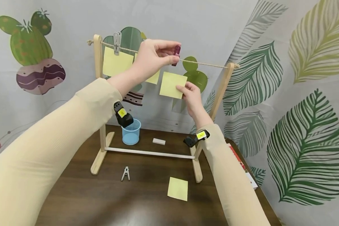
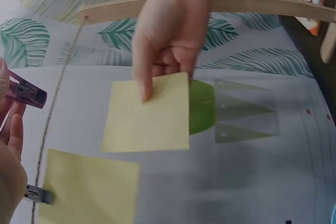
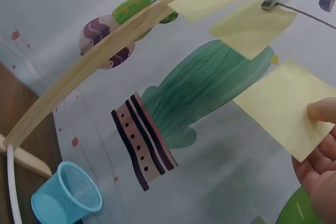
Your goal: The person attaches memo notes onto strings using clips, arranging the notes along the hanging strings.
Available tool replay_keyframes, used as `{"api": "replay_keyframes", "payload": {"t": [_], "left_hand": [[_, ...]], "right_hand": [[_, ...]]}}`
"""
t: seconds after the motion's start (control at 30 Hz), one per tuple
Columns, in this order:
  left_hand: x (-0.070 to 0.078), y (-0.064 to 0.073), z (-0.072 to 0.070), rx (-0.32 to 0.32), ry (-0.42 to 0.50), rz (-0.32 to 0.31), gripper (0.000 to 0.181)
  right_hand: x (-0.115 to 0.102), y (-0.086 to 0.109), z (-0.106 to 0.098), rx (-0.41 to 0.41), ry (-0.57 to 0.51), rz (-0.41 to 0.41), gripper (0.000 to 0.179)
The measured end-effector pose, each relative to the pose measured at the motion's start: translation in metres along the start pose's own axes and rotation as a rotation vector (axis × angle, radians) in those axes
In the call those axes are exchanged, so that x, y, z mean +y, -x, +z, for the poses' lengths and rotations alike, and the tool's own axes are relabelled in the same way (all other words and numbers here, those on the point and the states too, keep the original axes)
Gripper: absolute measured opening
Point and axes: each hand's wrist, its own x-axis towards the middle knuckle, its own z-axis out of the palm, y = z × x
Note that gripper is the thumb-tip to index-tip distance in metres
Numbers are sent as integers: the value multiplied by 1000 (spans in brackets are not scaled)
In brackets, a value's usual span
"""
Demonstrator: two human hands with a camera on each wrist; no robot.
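Left sleeve (image 1: 53, 135), cream and closest to the camera, fills a big chunk of the head view and leads up to the left hand (image 1: 155, 56), which is pinching a purple clip (image 1: 177, 56) right by the rope (image 1: 204, 63). Bit that matters, imo: the yellow note (image 1: 173, 85) sits just below that clip, with a gap between its top edge and the rope. Right hand (image 1: 193, 97) is the nearer one, thumb and fingers pinching the note's right edge, so the paper sticks out to that hand's left. Clip's long axis runs roughly upright, across the rope's line (the note's pretty much square, so no long axis worth arguing about). Can't tell whether clip and rope touch. Farther left, a clipped note (image 1: 117, 61) hangs from the rope under a pale clip (image 1: 117, 44), and another note (image 1: 153, 78) is partly behind the left arm. Down below, a wooden stand (image 1: 98, 59) is on a dark table (image 1: 82, 197), along with a white clip (image 1: 125, 173), a loose note (image 1: 178, 189), a white block (image 1: 159, 141) and a blue mesh cup (image 1: 131, 138). Backdrop's a pale curtain (image 1: 186, 15) printed with cactuses and big leaves.
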Motion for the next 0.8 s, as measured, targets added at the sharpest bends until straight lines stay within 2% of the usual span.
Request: {"api": "replay_keyframes", "payload": {"t": [0.13,0.27,0.53,0.8], "left_hand": [[6,-10,0,45,13,-12,38],[9,-16,1,71,-2,-41,38],[7,-17,4,148,-23,-104,32],[5,-17,6,217,71,-140,24]], "right_hand": [[-3,-6,4,-5,-25,1,15],[-9,-11,10,2,-60,-32,6],[-19,-12,15,4,-104,-53,9],[-19,-10,17,2,-103,-56,7]]}}
